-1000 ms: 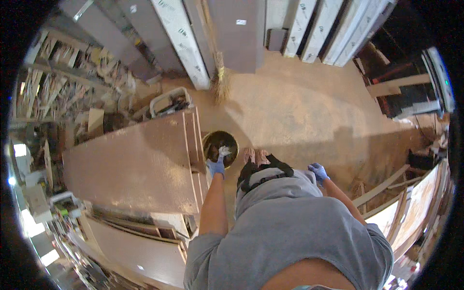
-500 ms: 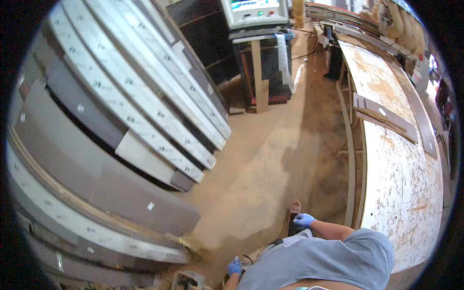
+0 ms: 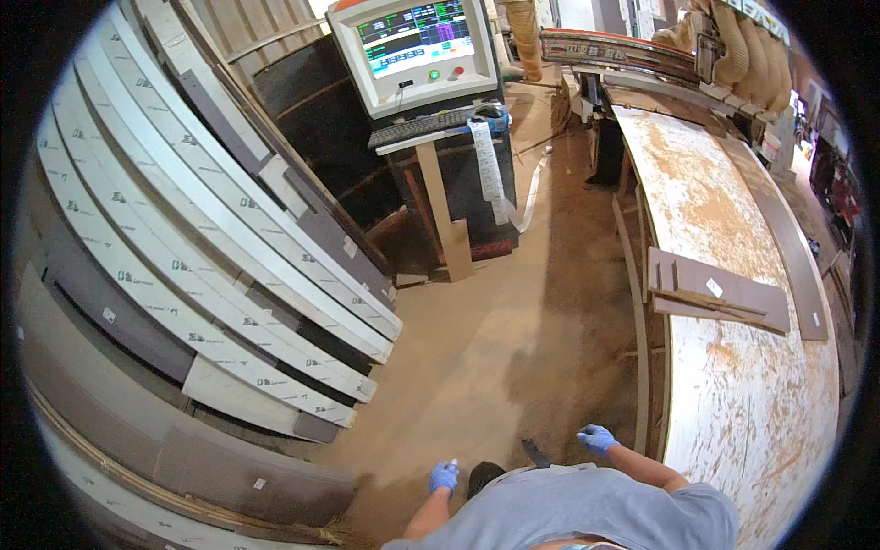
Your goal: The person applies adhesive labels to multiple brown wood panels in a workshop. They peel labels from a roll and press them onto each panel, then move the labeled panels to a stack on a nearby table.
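Grey-brown flat panel (image 3: 220, 458) sat left of blue-gloved left hand (image 3: 443, 476); blue-gloved right hand (image 3: 598, 439) hung near long white sawdust-strewn bench (image 3: 733, 403). Couldn't tell whether either hand's fingers were spread or pinching. Good form meant both clear of edges.

We see a long bench (image 3: 733, 412) on the right, nearest our right hand (image 3: 598, 440), its white top scuffed and dusted brown, running near to far. Nearest our left hand (image 3: 444, 476), on the left, a broad grey-brown panel (image 3: 220, 458) bears a small white label (image 3: 259, 483).
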`<act>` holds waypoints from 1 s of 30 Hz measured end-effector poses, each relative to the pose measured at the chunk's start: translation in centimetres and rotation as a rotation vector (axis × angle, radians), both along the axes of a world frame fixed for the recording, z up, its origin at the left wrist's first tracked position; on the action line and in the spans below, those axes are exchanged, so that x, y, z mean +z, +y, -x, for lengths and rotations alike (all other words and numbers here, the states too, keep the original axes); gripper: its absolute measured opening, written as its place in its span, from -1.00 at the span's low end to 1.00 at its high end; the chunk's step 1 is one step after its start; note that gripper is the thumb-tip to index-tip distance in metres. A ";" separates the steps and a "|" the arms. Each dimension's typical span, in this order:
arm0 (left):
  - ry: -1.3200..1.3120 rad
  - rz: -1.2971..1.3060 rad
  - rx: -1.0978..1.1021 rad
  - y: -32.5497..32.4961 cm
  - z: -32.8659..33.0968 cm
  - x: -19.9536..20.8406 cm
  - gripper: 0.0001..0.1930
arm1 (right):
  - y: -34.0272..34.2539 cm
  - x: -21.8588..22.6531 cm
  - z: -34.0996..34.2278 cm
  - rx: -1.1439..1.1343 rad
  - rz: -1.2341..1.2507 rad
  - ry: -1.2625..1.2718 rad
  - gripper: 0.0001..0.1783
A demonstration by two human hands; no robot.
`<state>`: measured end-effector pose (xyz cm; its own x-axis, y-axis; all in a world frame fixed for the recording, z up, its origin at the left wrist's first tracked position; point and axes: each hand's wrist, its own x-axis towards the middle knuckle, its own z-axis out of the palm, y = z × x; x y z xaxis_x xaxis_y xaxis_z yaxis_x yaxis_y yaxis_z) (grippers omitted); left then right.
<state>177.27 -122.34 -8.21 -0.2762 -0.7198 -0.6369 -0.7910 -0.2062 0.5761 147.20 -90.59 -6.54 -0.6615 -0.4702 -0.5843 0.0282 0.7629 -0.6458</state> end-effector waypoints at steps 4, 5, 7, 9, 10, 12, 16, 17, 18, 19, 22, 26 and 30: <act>-0.248 0.190 -0.242 -4.7 6.3 -1.8 -0.72 | -6.1 2.9 3.8 -0.092 0.109 -0.048 -0.60; -0.222 0.165 -0.269 -6.1 7.9 -1.7 -0.72 | -7.2 1.5 4.8 -0.156 0.163 -0.115 -0.62; -0.138 0.162 -0.266 -8.9 10.0 -3.1 -0.73 | -9.9 -0.4 7.2 -0.134 0.219 -0.018 -0.64; -0.029 0.213 -0.202 -12.3 11.4 -5.6 -0.73 | -13.1 -0.8 9.6 -0.107 0.220 -0.043 -0.65; -0.050 0.240 -0.215 -14.0 12.1 -6.6 -0.73 | -14.8 -0.5 11.1 -0.106 0.245 -0.072 -0.66; -0.084 0.301 -0.250 -17.7 14.2 -6.9 -0.71 | -18.3 0.5 14.1 -0.152 0.197 -0.009 -0.68; 0.222 -0.135 -0.053 -26.3 19.0 -7.0 -0.68 | -25.1 3.3 19.7 -0.239 0.234 0.006 -0.65; 0.214 -0.114 -0.118 -27.5 21.1 -5.9 -0.69 | -26.4 3.4 21.3 -0.275 0.248 0.002 -0.65; 0.228 -0.115 -0.096 -29.2 22.6 -5.5 -0.69 | -28.3 3.9 22.8 -0.294 0.271 -0.011 -0.65; 0.242 -0.115 -0.072 -31.0 24.2 -5.1 -0.69 | -30.0 4.6 24.6 -0.271 0.262 0.013 -0.65; 0.191 -0.114 -0.084 -33.9 28.1 -3.9 -0.70 | -33.5 6.1 29.2 -0.320 0.349 0.026 -0.64; 0.200 -0.139 -0.032 -35.9 34.3 -2.2 -0.70 | -37.4 10.0 38.7 -0.312 0.467 0.085 -0.64; 0.199 -0.185 -0.027 -35.6 39.9 -2.9 -0.69 | -42.1 16.4 51.8 -0.243 0.633 0.304 -0.64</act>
<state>137.33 -157.89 -11.15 -0.4266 -0.5872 -0.6879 -0.6727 -0.3025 0.6753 95.42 -132.69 9.86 -0.8790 -0.4762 -0.0250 -0.1012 0.2375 -0.9661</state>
